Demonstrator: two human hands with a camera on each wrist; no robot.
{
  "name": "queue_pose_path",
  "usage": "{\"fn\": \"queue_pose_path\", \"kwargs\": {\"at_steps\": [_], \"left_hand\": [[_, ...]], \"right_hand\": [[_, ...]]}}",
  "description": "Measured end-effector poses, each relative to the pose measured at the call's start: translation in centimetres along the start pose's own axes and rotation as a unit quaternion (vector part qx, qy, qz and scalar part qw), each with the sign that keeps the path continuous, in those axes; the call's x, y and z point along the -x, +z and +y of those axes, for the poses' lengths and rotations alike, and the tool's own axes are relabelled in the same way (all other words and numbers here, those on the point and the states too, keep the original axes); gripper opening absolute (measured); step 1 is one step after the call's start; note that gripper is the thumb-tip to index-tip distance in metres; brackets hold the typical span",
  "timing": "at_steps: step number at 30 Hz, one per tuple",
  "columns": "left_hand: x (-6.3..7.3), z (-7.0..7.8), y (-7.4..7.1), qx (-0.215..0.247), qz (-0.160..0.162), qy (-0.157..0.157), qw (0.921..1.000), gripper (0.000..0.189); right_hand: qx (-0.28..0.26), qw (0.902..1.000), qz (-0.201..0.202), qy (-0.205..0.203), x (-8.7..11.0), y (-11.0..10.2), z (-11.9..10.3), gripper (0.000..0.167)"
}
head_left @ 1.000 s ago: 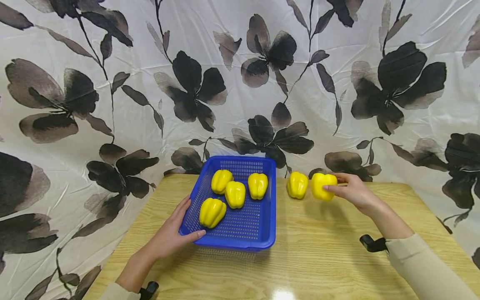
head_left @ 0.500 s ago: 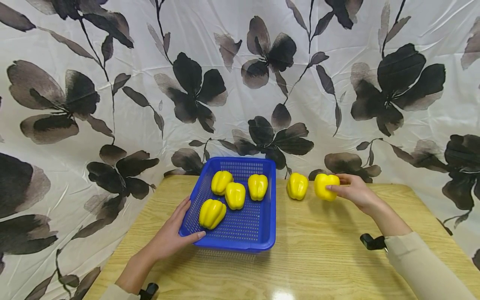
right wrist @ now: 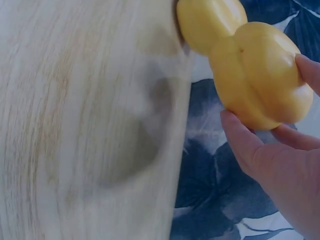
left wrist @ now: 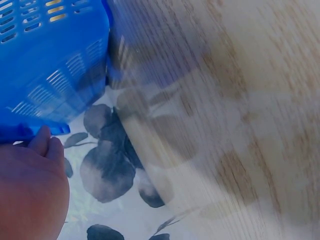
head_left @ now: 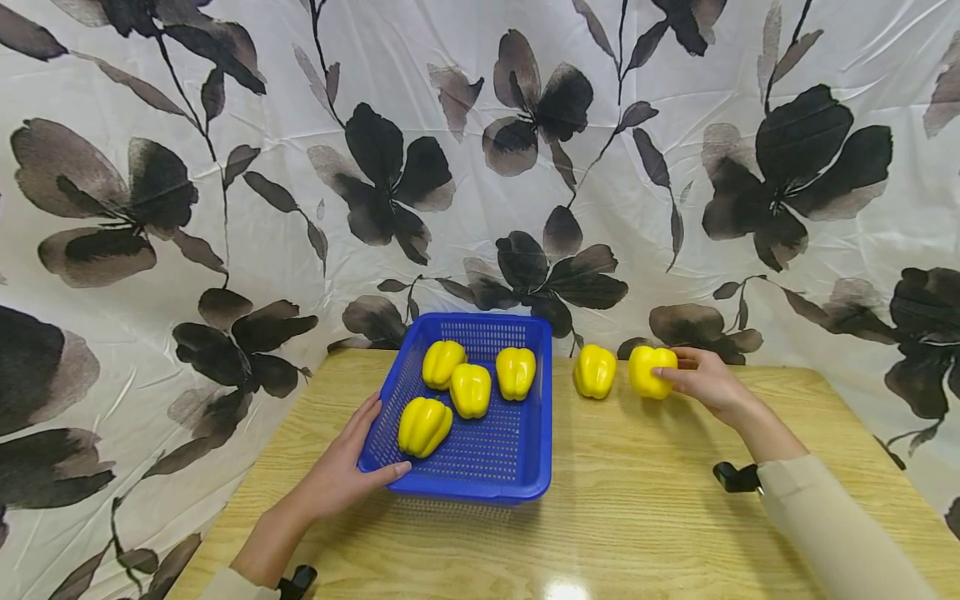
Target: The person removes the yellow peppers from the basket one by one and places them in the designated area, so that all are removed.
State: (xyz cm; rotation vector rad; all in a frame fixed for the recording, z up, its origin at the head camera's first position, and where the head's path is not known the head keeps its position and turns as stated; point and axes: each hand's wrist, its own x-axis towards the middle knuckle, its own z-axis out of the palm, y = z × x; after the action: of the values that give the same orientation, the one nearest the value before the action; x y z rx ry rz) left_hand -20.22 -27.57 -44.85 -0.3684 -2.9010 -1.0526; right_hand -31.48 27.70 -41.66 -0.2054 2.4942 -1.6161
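In the head view, my right hand (head_left: 708,385) holds a yellow bell pepper (head_left: 651,372) near the table's back edge, thumb in front and fingers behind. The right wrist view shows this bell pepper (right wrist: 262,75) between thumb and fingertips, its shadow falling on the wood. Just left of it stands another yellow bell pepper (head_left: 596,372). My left hand (head_left: 341,475) grips the near left corner of a blue plastic basket (head_left: 480,468), thumb along the front rim, fingers along the left side. Inside lie several yellow bell peppers (head_left: 470,391).
The wooden table (head_left: 637,517) carries the basket left of centre. Directly behind it hangs a white cloth (head_left: 480,208) with dark flowers. A black wrist camera mount (head_left: 735,477) sticks out from the right sleeve.
The pepper in my right hand has shifted slightly right, away from the one beside it. My right forearm has moved a little left. The left hand and basket stay still.
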Motion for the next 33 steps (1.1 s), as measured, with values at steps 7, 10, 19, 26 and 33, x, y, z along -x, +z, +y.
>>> {"fn": "queue_pose_path", "kwargs": {"at_steps": [7, 10, 19, 26, 33], "left_hand": [[0.1, 0.3, -0.1, 0.0, 0.003, 0.003, 1.0, 0.106], [0.1, 0.4, -0.2, 0.0, 0.003, 0.002, 1.0, 0.106], [0.1, 0.4, -0.2, -0.003, 0.002, -0.004, 1.0, 0.107], [0.1, 0.4, -0.2, -0.004, 0.001, -0.008, 1.0, 0.107], [0.1, 0.4, -0.1, 0.0, 0.002, -0.003, 1.0, 0.107]], "right_hand": [[-0.008, 1.0, -0.004, 0.0, -0.8, 0.1, 0.5, 0.075], [-0.011, 0.9999, -0.005, -0.001, -1.1, 0.2, 0.7, 0.075], [-0.027, 0.9996, -0.005, -0.001, -1.8, 0.4, 1.3, 0.075], [-0.03, 0.9995, -0.002, 0.003, -2.0, 0.2, 1.6, 0.075], [-0.031, 0.9994, -0.008, 0.013, -2.4, 0.2, 2.5, 0.075]]}}
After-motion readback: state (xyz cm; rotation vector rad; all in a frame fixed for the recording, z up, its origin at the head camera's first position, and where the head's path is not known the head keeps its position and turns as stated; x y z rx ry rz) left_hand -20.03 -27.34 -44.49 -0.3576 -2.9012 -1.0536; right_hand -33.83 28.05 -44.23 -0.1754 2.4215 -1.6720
